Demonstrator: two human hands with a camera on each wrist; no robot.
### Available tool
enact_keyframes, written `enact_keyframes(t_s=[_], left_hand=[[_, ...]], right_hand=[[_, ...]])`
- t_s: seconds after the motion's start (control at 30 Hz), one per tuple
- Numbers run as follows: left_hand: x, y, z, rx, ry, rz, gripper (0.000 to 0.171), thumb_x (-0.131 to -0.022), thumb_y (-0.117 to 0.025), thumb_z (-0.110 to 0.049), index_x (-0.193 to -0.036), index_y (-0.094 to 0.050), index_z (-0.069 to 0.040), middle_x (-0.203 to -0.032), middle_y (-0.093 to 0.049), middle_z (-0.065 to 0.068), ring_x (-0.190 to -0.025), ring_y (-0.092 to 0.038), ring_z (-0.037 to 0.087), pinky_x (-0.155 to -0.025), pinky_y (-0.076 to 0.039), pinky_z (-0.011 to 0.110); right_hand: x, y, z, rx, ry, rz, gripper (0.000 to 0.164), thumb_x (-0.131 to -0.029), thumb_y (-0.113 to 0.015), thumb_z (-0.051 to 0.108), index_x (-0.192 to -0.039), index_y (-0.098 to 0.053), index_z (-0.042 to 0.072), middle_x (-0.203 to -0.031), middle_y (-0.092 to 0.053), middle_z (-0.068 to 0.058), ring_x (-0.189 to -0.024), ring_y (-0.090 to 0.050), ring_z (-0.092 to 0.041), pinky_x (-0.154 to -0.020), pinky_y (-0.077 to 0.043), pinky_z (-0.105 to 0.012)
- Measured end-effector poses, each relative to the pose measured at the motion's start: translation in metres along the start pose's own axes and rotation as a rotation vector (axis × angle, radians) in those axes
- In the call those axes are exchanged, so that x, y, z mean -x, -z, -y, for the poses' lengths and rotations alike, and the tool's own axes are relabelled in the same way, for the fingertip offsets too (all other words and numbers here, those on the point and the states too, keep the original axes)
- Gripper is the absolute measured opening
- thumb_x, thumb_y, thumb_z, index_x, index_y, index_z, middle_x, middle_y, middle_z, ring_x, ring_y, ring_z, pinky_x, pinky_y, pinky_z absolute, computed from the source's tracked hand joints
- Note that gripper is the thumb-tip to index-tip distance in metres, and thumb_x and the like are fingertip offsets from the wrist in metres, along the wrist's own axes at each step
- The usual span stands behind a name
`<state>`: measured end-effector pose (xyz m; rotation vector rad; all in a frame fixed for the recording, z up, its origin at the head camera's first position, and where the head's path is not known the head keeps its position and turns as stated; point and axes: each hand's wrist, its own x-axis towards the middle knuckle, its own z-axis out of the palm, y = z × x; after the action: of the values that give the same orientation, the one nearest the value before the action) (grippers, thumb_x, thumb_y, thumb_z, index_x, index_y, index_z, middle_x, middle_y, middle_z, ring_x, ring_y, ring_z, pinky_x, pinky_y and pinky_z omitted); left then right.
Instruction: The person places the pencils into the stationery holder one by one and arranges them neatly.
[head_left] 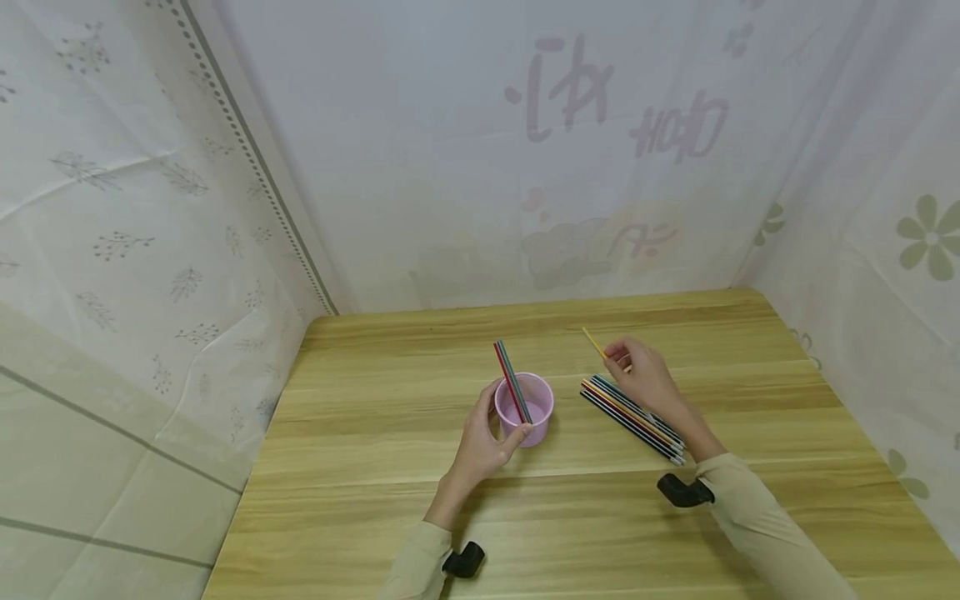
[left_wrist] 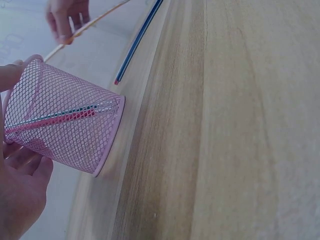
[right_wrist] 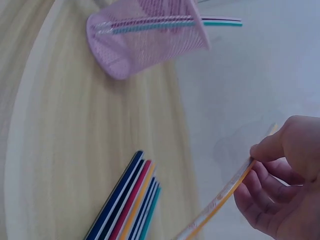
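My left hand (head_left: pixel 482 446) holds a pink mesh pencil cup (head_left: pixel 537 435), thumb and fingers curled round its sides. Inside the cup lean a red pencil (head_left: pixel 502 363) and a teal pencil (head_left: pixel 513 373), their upper ends sticking out past the rim. To the right, my right hand (head_left: pixel 643 377) pinches a yellow pencil (right_wrist: pixel 219 201) between thumb and fingers, raised above the table. Beneath that hand lies a bundle of colored pencils (head_left: pixel 628 419), dark blue, red, yellow and teal, side by side on the wood. The left wrist view shows the pencils' lower ends through the cup's mesh (left_wrist: pixel 65 120).
The wood-grain table (head_left: pixel 360 467) carries the cup and the bundle. Printed pale cloth (head_left: pixel 420 167) hangs behind it and along both sides. A black wrist camera (head_left: pixel 463 560) sits at the left cuff, and another black device (head_left: pixel 684 492) at the right cuff.
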<state>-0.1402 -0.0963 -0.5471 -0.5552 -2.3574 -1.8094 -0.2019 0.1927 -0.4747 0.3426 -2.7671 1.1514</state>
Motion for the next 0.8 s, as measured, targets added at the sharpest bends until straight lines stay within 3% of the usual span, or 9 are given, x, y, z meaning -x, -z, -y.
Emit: enact_keyframes(t_s=[0.4, 0.53, 0.8], left_hand=[[0.0, 0.0, 0.0, -0.001, -0.018, -0.007, 0.082, -0.085, -0.082, -0.014, -0.152, -0.037, -0.006, -0.142, -0.055, 0.016, -0.132, -0.056, 0.032, -0.115, -0.047, 0.041], [0.0, 0.0, -0.001, -0.005, -0.036, -0.011, 0.081, -0.085, -0.081, -0.014, -0.152, -0.036, -0.004, -0.142, -0.056, 0.018, -0.131, -0.056, 0.034, -0.114, -0.048, 0.044], [0.0, 0.0, 0.0, 0.007, -0.012, -0.001, 0.082, -0.084, -0.082, -0.014, -0.152, -0.036, -0.006, -0.144, -0.055, 0.016, -0.133, -0.055, 0.031, -0.117, -0.046, 0.04]], right_hand=[[-0.004, 0.005, 0.029, -0.082, 0.028, -0.081, 0.019, -0.097, -0.066, 0.011, -0.112, -0.068, -0.001, -0.096, -0.072, -0.016, -0.085, -0.069, -0.026, -0.065, -0.057, -0.016], [-0.005, 0.007, 0.043, -0.137, 0.031, -0.096, 0.019, -0.095, -0.067, 0.011, -0.111, -0.067, -0.001, -0.098, -0.072, -0.016, -0.086, -0.068, -0.024, -0.065, -0.057, -0.014], [-0.013, 0.006, 0.069, -0.242, 0.061, -0.107, 0.019, -0.094, -0.067, 0.01, -0.11, -0.064, -0.001, -0.101, -0.07, -0.015, -0.086, -0.067, -0.02, -0.065, -0.058, -0.014]])
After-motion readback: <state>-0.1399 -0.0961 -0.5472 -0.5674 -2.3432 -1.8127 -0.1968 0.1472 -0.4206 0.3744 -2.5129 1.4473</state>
